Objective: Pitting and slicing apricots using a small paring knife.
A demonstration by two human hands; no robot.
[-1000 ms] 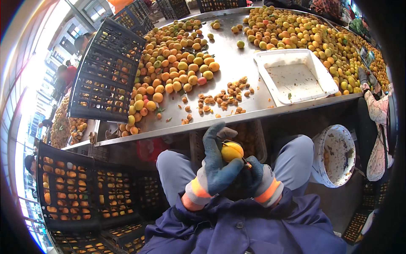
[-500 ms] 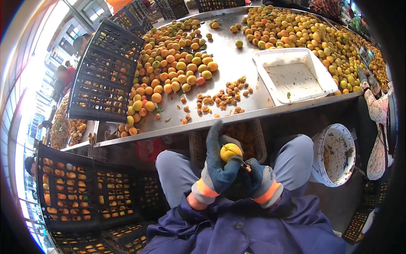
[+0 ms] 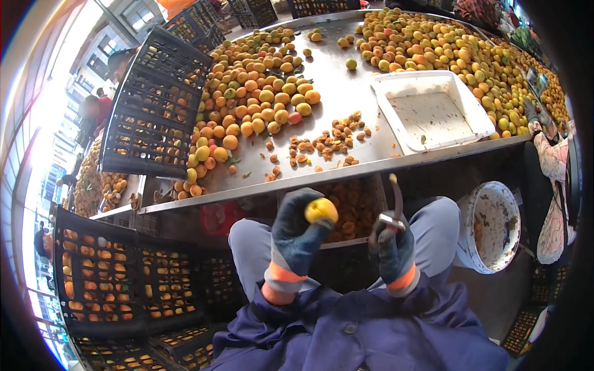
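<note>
My left hand (image 3: 294,235), in a blue-and-grey work glove with an orange band, is closed around a yellow apricot (image 3: 321,211). My right hand (image 3: 391,247), gloved alike, grips a small knife (image 3: 396,207) with its dark, curved blade pointing up toward the table. A small yellow bit (image 3: 393,178) shows at the blade's tip. The hands are apart, above my knees. Between and beyond them, under the table's edge, a crate (image 3: 346,242) holds orange-brown fruit pieces. On the metal table (image 3: 334,68) ahead lies a scatter of brown apricot stones (image 3: 331,142).
Apricots (image 3: 257,102) are heaped on the table's left, with another large heap (image 3: 445,46) at the far right. A white tub (image 3: 433,111) sits near the table's edge. Black crates (image 3: 151,105) stand at the left. A dirty white bucket (image 3: 492,229) is beside my right knee.
My hands have moved apart. The left, with the apricot, has shifted slightly left, and the right has drawn the knife away to the right, its blade now upright.
</note>
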